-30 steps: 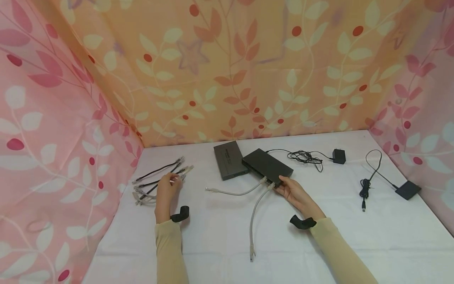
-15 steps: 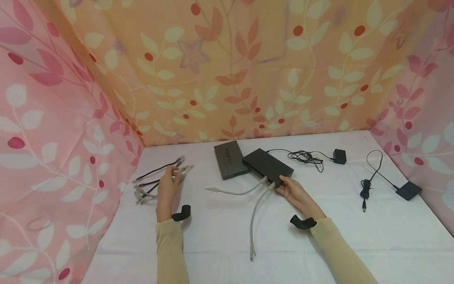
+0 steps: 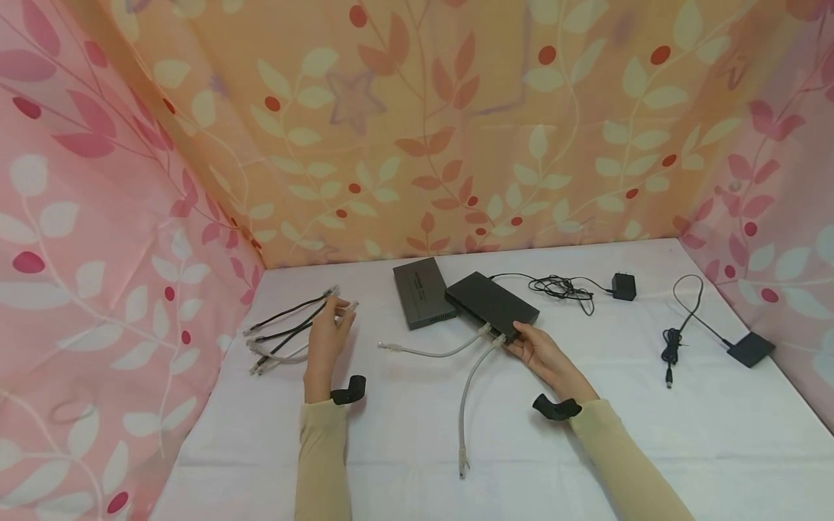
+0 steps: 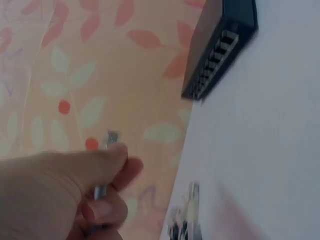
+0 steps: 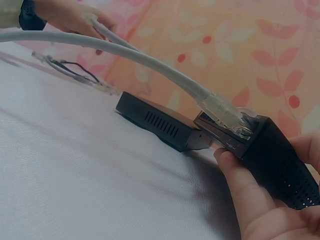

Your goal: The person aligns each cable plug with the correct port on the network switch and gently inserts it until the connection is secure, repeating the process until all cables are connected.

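Note:
My left hand is lifted above the cable pile at the table's left. Its thumb and fingers pinch a network cable, whose clear plug sticks out past the fingertips; most of the cable is hidden by the hand. My right hand grips the near right corner of a black network switch, thumb on top and fingers beneath. Two grey network cables are plugged into the switch's near side: one cable reaches left, the other cable hangs toward the front.
A second, dark grey network switch lies just left of the held one. Several black and grey network cables lie in the left pile. A power adapter with a coiled cord is at the back right, another adapter farther right.
My left hand has risen from the pile and moved slightly right and away, pinching a network cable. My right hand and the black switch have stayed in place.

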`<move>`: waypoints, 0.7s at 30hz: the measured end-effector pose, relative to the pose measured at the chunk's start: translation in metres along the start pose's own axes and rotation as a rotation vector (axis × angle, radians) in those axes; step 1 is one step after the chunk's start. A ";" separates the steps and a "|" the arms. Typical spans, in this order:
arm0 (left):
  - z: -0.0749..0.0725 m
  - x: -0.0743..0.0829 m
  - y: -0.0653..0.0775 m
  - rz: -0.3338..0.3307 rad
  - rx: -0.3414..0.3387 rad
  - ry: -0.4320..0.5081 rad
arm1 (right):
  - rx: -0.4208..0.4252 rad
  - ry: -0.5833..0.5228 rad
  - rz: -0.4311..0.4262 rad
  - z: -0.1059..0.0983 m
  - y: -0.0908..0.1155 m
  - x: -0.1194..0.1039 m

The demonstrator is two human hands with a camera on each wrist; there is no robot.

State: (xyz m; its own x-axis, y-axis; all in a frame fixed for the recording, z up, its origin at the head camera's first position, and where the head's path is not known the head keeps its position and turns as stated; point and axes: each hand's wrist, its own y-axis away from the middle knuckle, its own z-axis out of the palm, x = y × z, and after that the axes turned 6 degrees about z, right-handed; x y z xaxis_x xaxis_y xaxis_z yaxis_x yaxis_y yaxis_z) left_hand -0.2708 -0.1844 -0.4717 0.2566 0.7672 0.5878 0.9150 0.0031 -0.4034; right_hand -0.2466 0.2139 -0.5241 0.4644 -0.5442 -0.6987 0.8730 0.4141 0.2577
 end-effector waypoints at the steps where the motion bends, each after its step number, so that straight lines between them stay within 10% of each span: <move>1: 0.002 0.003 0.000 -0.004 0.006 0.026 | 0.001 -0.007 0.002 0.000 0.000 0.000; 21: 0.023 0.042 -0.006 -0.052 0.054 0.217 | -0.018 0.000 -0.001 -0.001 -0.001 0.000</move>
State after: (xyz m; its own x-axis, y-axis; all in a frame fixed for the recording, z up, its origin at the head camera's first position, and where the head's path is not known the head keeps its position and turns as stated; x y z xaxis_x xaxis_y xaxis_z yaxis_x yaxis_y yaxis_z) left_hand -0.2726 -0.1375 -0.4604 0.2757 0.6096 0.7433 0.9121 0.0782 -0.4024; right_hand -0.2477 0.2138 -0.5252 0.4638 -0.5445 -0.6988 0.8705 0.4266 0.2453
